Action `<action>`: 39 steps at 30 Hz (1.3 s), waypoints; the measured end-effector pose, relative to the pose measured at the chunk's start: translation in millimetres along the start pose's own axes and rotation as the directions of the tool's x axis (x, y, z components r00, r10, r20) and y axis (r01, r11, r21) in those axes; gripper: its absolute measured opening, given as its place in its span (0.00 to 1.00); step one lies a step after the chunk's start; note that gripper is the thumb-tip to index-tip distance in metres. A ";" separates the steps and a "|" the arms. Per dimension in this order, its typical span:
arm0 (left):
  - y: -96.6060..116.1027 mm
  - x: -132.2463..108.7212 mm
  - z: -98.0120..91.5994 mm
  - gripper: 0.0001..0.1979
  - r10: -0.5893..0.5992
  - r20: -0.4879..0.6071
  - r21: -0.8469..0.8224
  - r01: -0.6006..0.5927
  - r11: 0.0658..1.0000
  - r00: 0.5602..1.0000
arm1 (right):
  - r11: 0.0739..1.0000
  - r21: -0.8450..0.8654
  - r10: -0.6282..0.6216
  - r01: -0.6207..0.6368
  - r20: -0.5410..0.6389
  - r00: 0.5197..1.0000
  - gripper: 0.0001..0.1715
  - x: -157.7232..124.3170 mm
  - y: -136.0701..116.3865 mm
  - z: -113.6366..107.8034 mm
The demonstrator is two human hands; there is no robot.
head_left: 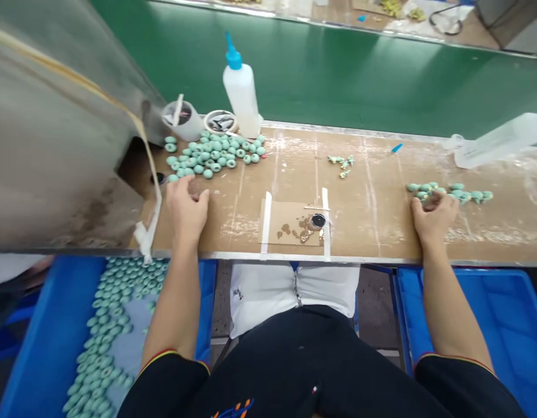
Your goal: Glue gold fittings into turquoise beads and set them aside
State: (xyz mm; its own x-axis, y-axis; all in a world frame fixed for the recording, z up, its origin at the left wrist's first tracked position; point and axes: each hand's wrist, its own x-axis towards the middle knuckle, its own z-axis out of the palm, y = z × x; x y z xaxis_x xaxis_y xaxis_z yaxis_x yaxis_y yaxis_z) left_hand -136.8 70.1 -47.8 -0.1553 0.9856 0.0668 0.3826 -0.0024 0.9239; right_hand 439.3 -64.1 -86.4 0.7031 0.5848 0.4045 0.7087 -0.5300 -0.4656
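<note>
My left hand rests at the near edge of a pile of hollow mint-green beads, thumb apart from the curled fingers. One bead lies against its fingertips, and I see nothing held. Far to the right, my right hand reaches over a row of green pieces with yellowish tips. Its thumb and fingers are bent but apart, touching or nearly touching these pieces; the fingertips are partly hidden. Between the hands, a small pot of dark liquid sits on a taped cardboard piece, with a thin stick beside it.
A white bottle with a blue nozzle stands behind the beads, beside a cup and a tape roll. Another bottle leans at right. Small green-yellow parts lie mid-table. Blue bins flank my lap; the left holds beads.
</note>
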 end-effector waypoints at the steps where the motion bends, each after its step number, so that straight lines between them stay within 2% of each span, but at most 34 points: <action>1: 1.7 5.8 1.7 0.18 0.036 -0.124 0.169 -0.015 0.986 0.992 | 1.000 -0.006 0.010 -0.010 -0.015 1.000 0.25 -0.2 0.1 1.0; 2: 4.1 10.6 5.0 0.19 0.062 -0.153 0.273 -0.018 0.962 0.986 | 1.000 -0.009 0.016 -0.016 -0.029 0.999 0.28 -0.7 -0.6 1.8; 4: 9.5 17.7 14.2 0.17 0.098 -0.132 0.407 -0.037 0.913 0.986 | 1.000 0.002 0.000 0.000 -0.057 0.998 0.33 -2.7 -5.1 2.2; 8: 13.7 27.2 29.7 0.12 0.106 -0.036 0.492 -0.075 0.867 0.994 | 0.987 0.064 -0.144 0.149 -0.071 0.987 0.31 -9.4 -26.7 0.1; 12: 10.7 34.2 32.5 0.09 0.130 -0.017 0.491 -0.105 0.865 0.991 | 0.934 0.153 -0.330 0.322 0.025 0.944 0.22 -17.4 -60.6 3.1; 15: 11.1 31.7 30.1 0.06 0.149 0.011 0.465 -0.137 0.875 0.989 | 0.887 0.221 -0.445 0.406 0.172 0.879 0.17 -24.2 -86.3 13.5; 18: 15.3 16.2 28.8 0.06 0.144 0.002 0.304 -0.138 0.943 0.990 | 0.851 0.301 -0.512 0.429 0.299 0.805 0.18 -28.6 -107.1 29.3; 21: 21.5 -13.2 32.0 0.09 0.077 0.013 -0.013 -0.077 0.997 0.997 | 0.837 0.354 -0.534 0.418 0.361 0.764 0.20 -27.3 -122.8 46.3; 24: 28.6 -48.7 39.9 0.15 -0.033 0.092 -0.303 0.060 0.951 0.995 | 0.796 0.434 -0.580 0.421 0.350 0.736 0.18 -21.5 -134.8 60.3; 26: 32.7 -69.5 46.9 0.19 -0.071 0.174 -0.428 0.141 0.893 0.982 | 0.773 0.462 -0.607 0.435 0.334 0.721 0.16 -17.4 -140.7 66.6; 31: 35.6 -99.3 63.8 0.20 -0.055 0.286 -0.570 0.216 0.792 0.957 | 0.783 0.418 -0.609 0.461 0.363 0.705 0.13 -11.9 -144.9 67.2; 39: 32.3 -114.8 74.0 0.20 -0.020 0.394 -0.643 0.291 0.708 0.919 | 0.803 0.413 -0.590 0.429 0.454 0.668 0.11 -17.0 -136.6 42.1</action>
State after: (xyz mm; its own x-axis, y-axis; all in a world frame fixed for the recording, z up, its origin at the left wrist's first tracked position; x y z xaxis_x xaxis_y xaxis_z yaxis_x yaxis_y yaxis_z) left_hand -39.2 -30.6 -53.5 0.2088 0.9723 -0.1051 -0.3599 0.1763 0.9162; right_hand 328.1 24.1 -62.8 0.0253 0.9819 0.1877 0.8469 0.0787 -0.5260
